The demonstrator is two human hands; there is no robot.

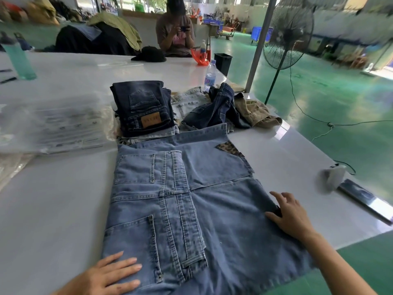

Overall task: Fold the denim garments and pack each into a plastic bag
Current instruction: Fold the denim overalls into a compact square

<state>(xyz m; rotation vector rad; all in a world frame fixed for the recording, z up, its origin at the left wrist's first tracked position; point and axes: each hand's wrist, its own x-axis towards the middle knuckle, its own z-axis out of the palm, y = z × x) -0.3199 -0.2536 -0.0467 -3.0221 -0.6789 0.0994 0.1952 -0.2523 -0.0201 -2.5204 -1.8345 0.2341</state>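
Note:
A light blue denim garment lies spread flat on the white table in front of me, back pockets up and partly folded. My left hand rests flat on its near left corner, fingers straight. My right hand lies on the garment's right edge, its fingers spread over the fold there. Beyond it stands a stack of folded dark jeans with a brown label. A heap of unfolded denim lies to the right of the stack. Clear plastic bags lie at the left.
A water bottle and a tan garment sit near the far right table edge. A grey object lies on the right edge. A green bottle stands far left. A person sits across the table; a standing fan is at right.

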